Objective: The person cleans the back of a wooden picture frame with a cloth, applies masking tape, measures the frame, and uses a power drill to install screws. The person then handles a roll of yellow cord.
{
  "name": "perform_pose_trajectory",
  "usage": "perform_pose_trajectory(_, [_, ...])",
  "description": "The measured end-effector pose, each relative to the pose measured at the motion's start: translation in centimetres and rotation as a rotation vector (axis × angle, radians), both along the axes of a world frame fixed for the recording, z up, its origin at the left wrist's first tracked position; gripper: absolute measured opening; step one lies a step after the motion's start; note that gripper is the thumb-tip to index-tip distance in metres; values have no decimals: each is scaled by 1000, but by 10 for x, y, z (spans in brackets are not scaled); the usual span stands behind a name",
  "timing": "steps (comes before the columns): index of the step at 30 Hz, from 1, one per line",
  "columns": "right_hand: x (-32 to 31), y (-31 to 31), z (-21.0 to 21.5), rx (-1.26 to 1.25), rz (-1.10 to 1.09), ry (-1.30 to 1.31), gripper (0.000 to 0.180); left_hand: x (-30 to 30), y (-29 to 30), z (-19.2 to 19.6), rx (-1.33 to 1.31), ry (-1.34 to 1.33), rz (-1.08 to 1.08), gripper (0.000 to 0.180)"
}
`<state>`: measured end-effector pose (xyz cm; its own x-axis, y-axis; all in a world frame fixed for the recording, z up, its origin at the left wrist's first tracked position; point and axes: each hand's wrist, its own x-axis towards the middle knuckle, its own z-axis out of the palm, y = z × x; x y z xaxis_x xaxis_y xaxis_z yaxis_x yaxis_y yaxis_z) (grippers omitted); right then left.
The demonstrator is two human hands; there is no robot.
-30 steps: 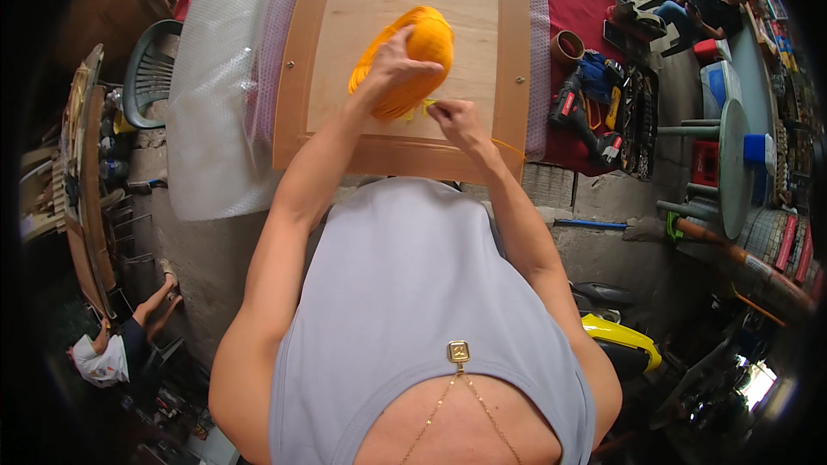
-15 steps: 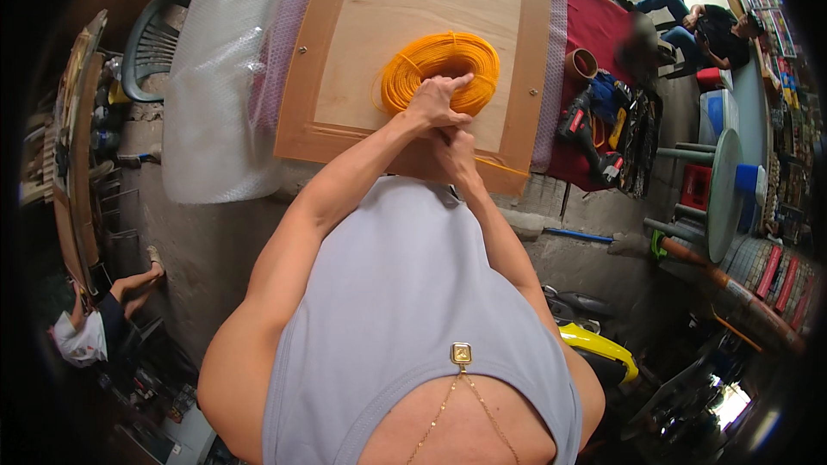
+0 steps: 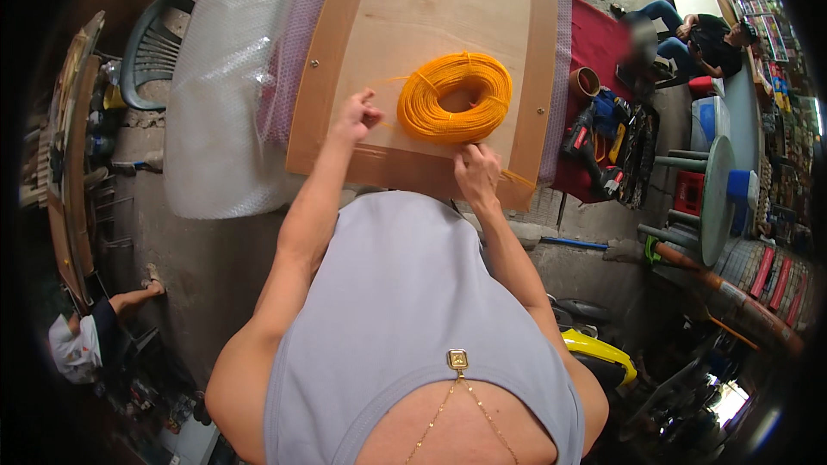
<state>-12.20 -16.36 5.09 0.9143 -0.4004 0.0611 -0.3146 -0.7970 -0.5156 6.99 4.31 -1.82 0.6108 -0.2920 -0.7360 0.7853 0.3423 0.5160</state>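
Note:
A coil of thin orange cord lies on a brown-framed wooden panel, tied around with turns of the same cord. Left of it, my left hand is raised over the panel with curled fingers. Loose orange strands stretch between the coil and these fingers, which appear to grip them. At the coil's near edge, my right hand is closed, fingertips pinched against the cord. Another strand runs from beside the right hand toward the panel's near right corner. What lies inside the right fingers is hidden.
Bubble wrap drapes left of the panel. On a red cloth at right lie a brown tape roll and a red-and-black power tool. Farther right are a round green table and a seated person.
My left hand has come off the coil's middle and moved left, drawing strands out. My right hand stays at the near edge, now in plain sight. The coil's open centre shows.

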Motion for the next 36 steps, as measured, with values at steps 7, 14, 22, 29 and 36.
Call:
perform_pose_trajectory(7, [67,64,23,18,394,-291,34,60,67,164,118,-316,-396,46])
perform_pose_trajectory(14, [92,65,8,-272,567,37,37,64,274,281,323,-655,-213,46])
perform_pose_trajectory(22, [61,81,56,244,649,335,39,70,444,340,1115,-699,-12,43])
perform_pose_trajectory(29, [-57,-10,144,664,13,251,36,132,470,196,2095,-473,-361,50])
perform_pose_trajectory(36, [-78,8,141,799,-106,4,33,19,8,149,265,-526,-837,32])
